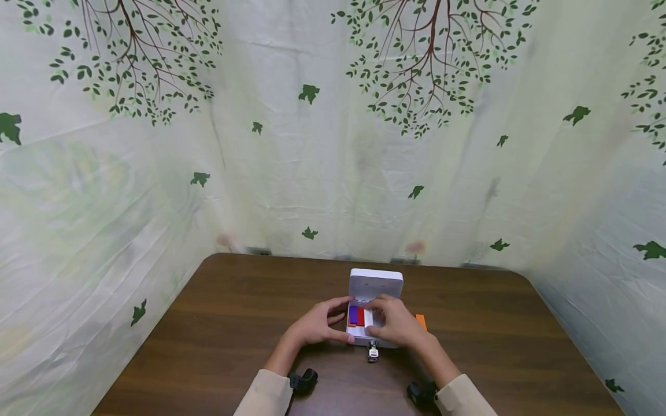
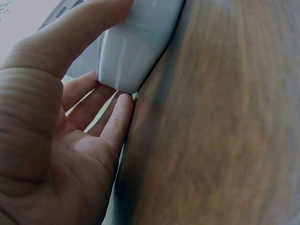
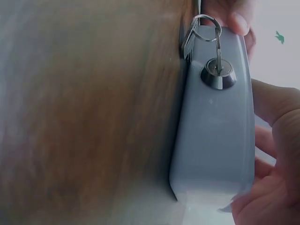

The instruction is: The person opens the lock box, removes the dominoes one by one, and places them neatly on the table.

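A white lock box (image 1: pixel 356 341) lies on the table with its lid (image 1: pixel 376 283) raised at the back. Inside it a purple block (image 1: pixel 353 315) and a red block (image 1: pixel 361 316) sit side by side, with a white block (image 1: pixel 368 318) to their right. My left hand (image 1: pixel 318 322) holds the box's left end, thumb at the front corner and fingers at the back. Reaching in from the right, my right hand (image 1: pixel 393 321) has its thumb and fingertips at the two ends of the white block; its palm hides the box's right part. A key (image 3: pixel 218 49) stands in the front lock.
Further keys (image 3: pixel 189 42) hang from the ring at the lock, close to the tabletop. An orange piece (image 1: pixel 421 321) shows just right of the box, partly behind my right hand. The brown wooden table (image 1: pixel 250 294) meets a leaf-printed curtain (image 1: pixel 359 173) at its far edge.
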`<action>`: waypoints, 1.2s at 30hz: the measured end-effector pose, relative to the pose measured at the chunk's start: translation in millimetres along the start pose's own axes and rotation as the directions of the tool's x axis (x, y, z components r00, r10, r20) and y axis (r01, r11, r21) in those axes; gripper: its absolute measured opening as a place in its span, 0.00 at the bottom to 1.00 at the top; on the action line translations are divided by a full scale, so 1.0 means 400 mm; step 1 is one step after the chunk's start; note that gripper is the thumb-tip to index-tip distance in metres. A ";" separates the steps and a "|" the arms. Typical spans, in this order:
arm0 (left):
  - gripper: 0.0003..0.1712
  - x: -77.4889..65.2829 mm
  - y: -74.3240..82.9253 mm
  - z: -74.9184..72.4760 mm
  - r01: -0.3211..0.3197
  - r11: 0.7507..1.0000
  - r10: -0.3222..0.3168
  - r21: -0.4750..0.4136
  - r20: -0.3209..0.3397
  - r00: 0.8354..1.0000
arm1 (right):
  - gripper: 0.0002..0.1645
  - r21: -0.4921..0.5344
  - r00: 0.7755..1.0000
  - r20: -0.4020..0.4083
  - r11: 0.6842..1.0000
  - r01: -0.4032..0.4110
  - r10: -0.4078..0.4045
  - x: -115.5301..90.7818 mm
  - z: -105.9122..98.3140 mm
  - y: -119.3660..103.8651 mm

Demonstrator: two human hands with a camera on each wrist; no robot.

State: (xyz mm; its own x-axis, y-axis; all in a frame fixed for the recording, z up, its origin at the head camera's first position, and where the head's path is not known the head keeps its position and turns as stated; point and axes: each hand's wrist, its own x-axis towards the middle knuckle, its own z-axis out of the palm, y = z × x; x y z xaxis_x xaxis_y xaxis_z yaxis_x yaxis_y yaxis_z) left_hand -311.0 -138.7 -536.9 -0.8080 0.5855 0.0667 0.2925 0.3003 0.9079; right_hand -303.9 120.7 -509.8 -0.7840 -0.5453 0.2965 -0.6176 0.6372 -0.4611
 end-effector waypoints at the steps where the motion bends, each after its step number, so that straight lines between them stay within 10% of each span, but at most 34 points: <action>1: 0.54 0.000 0.000 0.000 0.003 1.000 -0.003 0.003 0.001 1.000 | 0.26 0.000 1.000 -0.004 1.000 -0.003 0.003 -0.001 -0.003 -0.001; 36: 0.54 -0.004 0.005 0.001 0.040 0.999 -0.040 0.013 -0.015 0.999 | 0.21 0.067 0.988 -0.129 0.994 -0.082 0.090 -0.089 -0.125 0.065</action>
State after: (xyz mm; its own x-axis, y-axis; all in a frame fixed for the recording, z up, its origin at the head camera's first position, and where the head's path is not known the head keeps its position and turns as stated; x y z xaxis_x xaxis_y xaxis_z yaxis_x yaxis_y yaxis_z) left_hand -308.9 -138.8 -535.5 -0.8268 0.5613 0.0368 0.2666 0.3333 0.9043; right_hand -295.3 183.9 -490.8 -0.8382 -0.4108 0.3587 -0.5453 0.6419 -0.5391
